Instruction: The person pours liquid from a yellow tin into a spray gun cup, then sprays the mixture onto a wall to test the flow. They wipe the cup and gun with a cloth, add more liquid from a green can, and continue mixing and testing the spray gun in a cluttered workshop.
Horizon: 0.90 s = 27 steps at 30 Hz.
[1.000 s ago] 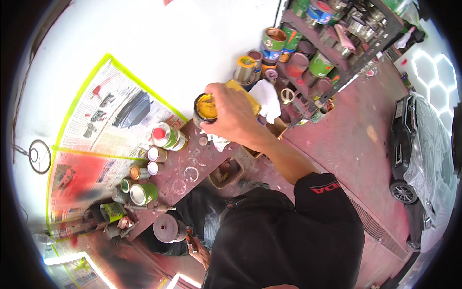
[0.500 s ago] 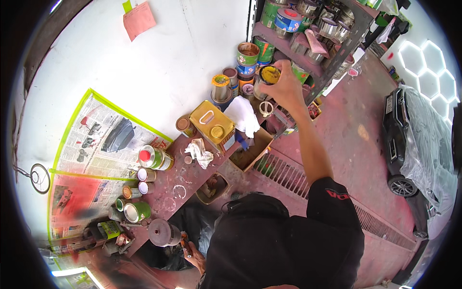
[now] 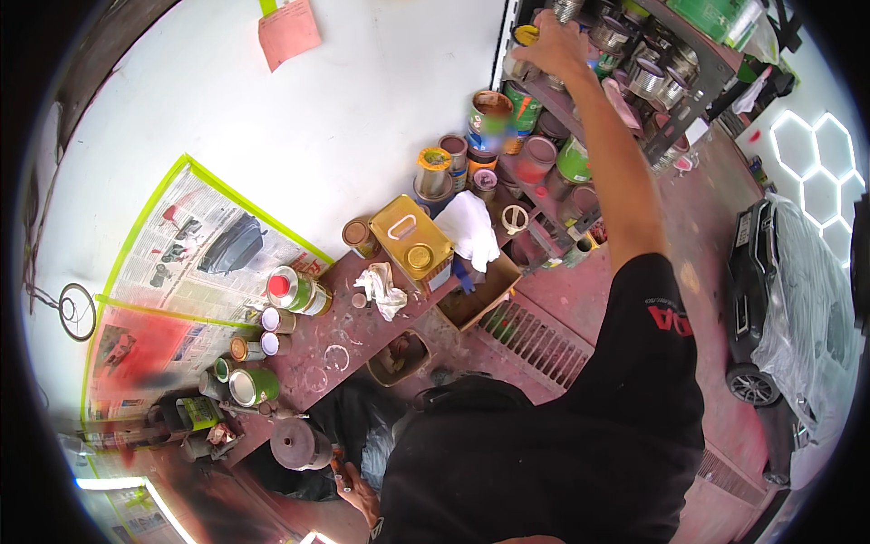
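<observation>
- Right hand [image 3: 562, 47], stretched up to the shelf rack [image 3: 696, 41], appears to grip the yellow-topped can [image 3: 526, 36] just left of its knuckles; fingers hide much of the can, so contact with the shelf cannot be told.
- Left hand [image 3: 361, 497], low down, is curled around the handle of what looks like a spray gun [image 3: 297, 444], its cup just beyond the fingers.
- Step in hand, I judge: setting the can among those beside the right hand.
- Next move calls for a level can and firm support before letting go.
</observation>
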### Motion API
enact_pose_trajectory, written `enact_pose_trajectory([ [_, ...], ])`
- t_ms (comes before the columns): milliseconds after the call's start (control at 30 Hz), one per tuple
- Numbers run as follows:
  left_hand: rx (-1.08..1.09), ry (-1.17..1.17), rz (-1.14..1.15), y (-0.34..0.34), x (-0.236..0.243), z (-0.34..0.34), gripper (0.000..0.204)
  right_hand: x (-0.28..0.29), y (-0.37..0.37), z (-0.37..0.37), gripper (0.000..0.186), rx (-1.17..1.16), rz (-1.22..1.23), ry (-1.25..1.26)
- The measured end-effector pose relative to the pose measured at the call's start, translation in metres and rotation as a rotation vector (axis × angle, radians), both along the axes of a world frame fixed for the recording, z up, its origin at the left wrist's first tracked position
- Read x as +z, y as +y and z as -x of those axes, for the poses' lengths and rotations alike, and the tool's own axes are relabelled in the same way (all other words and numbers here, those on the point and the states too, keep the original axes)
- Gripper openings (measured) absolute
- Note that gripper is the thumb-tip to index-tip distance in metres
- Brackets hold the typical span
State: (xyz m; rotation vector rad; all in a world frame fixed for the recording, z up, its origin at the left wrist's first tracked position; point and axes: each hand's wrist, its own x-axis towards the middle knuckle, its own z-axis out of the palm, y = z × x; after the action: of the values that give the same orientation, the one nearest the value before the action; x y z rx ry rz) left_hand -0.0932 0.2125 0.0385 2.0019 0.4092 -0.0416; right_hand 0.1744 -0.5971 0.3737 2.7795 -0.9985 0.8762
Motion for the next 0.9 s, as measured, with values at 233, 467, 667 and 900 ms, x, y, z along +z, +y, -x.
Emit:
enact_pose_trajectory([
  [233, 0.034, 0.0, -0.025, 0.016, -0.01, 0.014, 0.042, -0.011, -0.049, -0.028, 0.095, -0.129, 0.081, 0.217],
  [467, 0.167, 0.001, 0.07, 0.032, -0.039, 0.022, 0.042, -0.018, -0.041, -0.029, 0.093, -0.207, 0.164, 0.275],
  [667, 0.193, 0.039, -0.022, 0.025, -0.038, 0.016, 0.039, -0.039, -0.034, -0.038, 0.077, -0.153, 0.272, 0.176],
  [900, 0.19, -0.083, 0.031, 0.0, -0.04, -0.005, 0.028, -0.039, -0.044, -0.035, 0.074, -0.117, 0.265, 0.193],
])
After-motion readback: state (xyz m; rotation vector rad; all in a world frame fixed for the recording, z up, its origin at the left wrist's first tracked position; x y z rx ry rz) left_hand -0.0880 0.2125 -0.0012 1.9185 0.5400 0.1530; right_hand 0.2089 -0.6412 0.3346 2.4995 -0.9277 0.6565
